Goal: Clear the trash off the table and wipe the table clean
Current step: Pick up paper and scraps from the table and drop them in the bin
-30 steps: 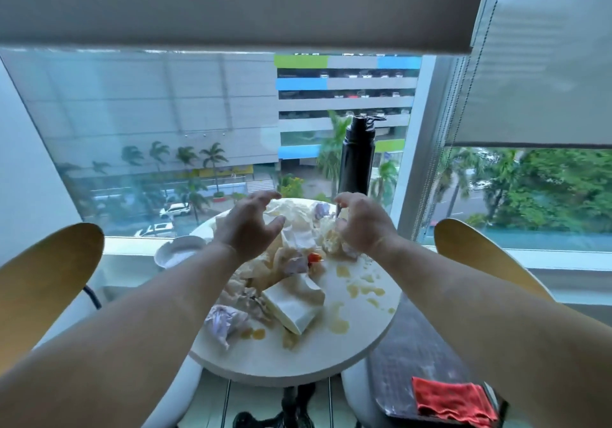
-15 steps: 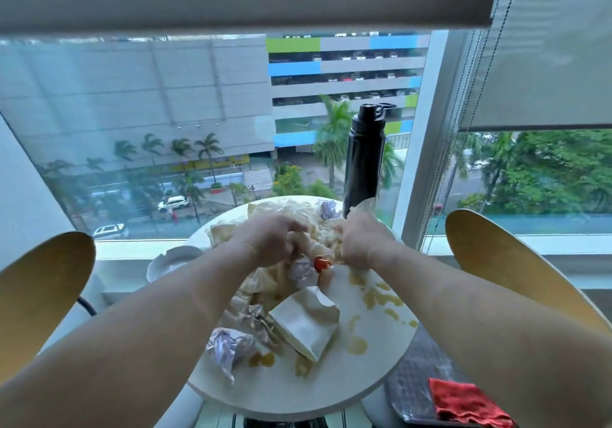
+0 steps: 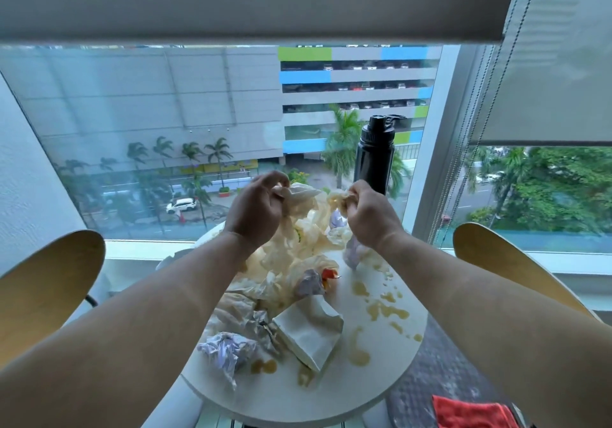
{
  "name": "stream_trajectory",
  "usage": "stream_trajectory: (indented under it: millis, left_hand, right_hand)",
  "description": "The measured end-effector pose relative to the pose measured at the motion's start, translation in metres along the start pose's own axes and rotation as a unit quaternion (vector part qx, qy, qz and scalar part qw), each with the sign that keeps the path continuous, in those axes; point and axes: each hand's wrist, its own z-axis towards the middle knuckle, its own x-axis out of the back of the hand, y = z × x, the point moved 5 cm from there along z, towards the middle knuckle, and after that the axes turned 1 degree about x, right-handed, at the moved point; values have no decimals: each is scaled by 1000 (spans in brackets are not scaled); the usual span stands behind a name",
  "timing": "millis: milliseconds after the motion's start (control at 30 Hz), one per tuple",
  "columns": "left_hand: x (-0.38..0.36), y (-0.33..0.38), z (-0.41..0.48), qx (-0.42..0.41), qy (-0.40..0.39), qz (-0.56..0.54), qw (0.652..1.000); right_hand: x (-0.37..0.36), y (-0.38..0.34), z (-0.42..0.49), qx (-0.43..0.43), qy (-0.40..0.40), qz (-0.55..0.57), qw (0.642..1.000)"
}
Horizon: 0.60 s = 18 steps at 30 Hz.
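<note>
A red cloth (image 3: 470, 411) is lying low right, off the round table (image 3: 347, 394). The near rim is sitting bare; crumpled paper (image 3: 225, 349) and a white bag (image 3: 309, 331) are crowding the left, brown spills (image 3: 381, 310) the right. Farther back, the left hand (image 3: 256, 209) and right hand (image 3: 367, 212) are pinching a thin plastic bag (image 3: 306, 215) shut-fingered, raised before a black bottle (image 3: 376, 156).

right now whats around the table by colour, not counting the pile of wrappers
black: 1, the bottle
red: 1, the cloth
wooden tan: 2, the chair backs and
white: 1, the round table itself
total: 5
</note>
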Motion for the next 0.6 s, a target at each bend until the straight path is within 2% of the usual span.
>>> stream_trajectory:
  millis: [300, 400, 500, 600]
  left_hand:
    - [28, -2, 5, 90, 81, -107, 987]
    - [33, 2, 3, 113, 57, -166, 978]
    - [39, 6, 1, 76, 46, -127, 988]
    - [49, 10, -4, 71, 90, -67, 991]
  right_hand:
    - [17, -14, 1, -32, 45, 169, 984]
    - [18, -15, 2, -38, 61, 213, 974]
    - [21, -21, 0, -11, 47, 167, 985]
    - [21, -25, -1, -6, 30, 186, 982]
